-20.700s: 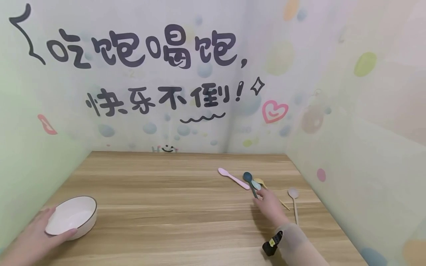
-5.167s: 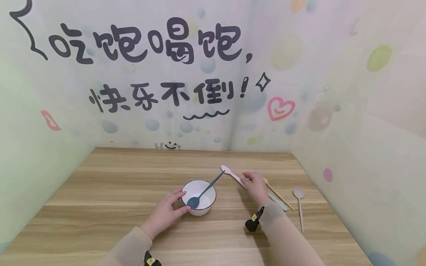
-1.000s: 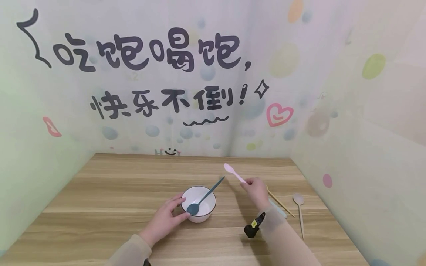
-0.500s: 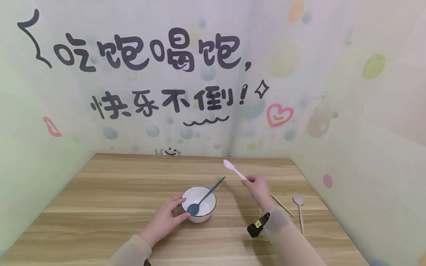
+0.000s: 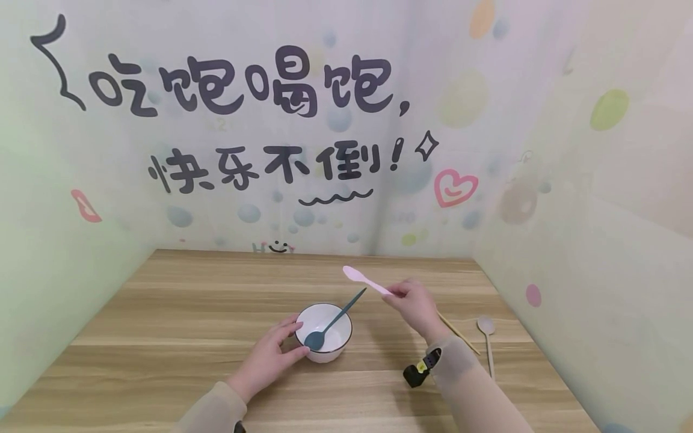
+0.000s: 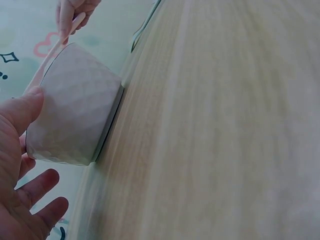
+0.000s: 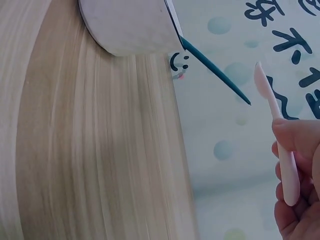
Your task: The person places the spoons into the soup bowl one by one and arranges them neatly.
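The white bowl [image 5: 323, 357] with a dark rim stands on the table at centre. My left hand [image 5: 271, 358] holds its near left side, thumb at the rim; in the left wrist view the bowl's faceted wall [image 6: 75, 105] shows, with two fingers spread off it. A dark teal spoon [image 5: 340, 314] leans in the bowl, its head inside and its handle over the far right rim. My right hand [image 5: 417, 310] pinches a pink spoon [image 5: 370, 284] by the handle, raised behind and right of the bowl, head to the left. The right wrist view shows the pink spoon [image 7: 288, 175] between thumb and fingers.
On the table's right lie a yellow spoon [image 5: 457, 332], partly hidden by my right hand, and a beige spoon [image 5: 486, 328], its handle end behind my sleeve. A pale green-blue utensil [image 6: 145, 25] shows in the left wrist view. Walls [image 5: 541, 252] enclose the table's back and sides.
Over the earlier frames, the bowl came from the left to the centre and the teal spoon into it. My right hand lifted the pink spoon and has just moved left with it.
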